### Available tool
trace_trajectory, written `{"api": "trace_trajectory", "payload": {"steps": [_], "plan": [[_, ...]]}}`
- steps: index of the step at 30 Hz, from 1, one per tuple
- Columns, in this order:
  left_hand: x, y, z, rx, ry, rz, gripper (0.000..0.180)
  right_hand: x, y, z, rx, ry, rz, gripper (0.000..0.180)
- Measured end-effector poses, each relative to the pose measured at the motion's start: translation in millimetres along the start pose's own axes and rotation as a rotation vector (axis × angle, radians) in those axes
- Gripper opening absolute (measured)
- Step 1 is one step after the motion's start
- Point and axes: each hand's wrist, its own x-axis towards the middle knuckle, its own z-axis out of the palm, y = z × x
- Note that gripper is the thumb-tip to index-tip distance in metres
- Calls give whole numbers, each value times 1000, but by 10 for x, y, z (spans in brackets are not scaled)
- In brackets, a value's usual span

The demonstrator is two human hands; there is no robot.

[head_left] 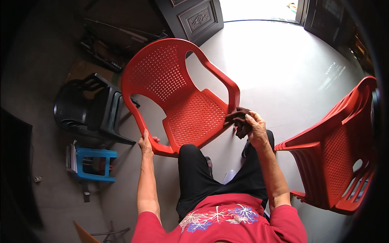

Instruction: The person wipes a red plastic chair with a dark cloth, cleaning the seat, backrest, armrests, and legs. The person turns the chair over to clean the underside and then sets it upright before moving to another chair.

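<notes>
A red plastic armchair (196, 117) with a perforated back and seat stands tilted in front of my knees, its seat side toward me. My left hand (146, 143) is closed around the front end of its left armrest. In my right hand (256, 127) is a bunched dark brown cloth (242, 121), pressed against the chair near the front of the right armrest. The cloth hides part of that corner.
Stacked red chairs (336, 162) stand close on my right. To the left are a dark green plastic chair (97, 105) and a blue stool (95, 152) with papers beside it. An open dark door (198, 18) and a bright doorway (259, 10) lie ahead.
</notes>
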Motion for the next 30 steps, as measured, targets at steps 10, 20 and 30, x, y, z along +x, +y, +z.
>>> {"api": "trace_trajectory", "payload": {"steps": [10, 20, 30], "plan": [[180, -169, 775, -291, -193, -228, 44, -171, 516, 30, -98, 127, 41, 25], [-1315, -336, 819, -374, -464, -308, 35, 440, -107, 380, -458, -119, -88, 29], [-1389, 202, 289, 610, -124, 796, 24, 1008, 83, 330, -1101, 106, -361, 22]]}}
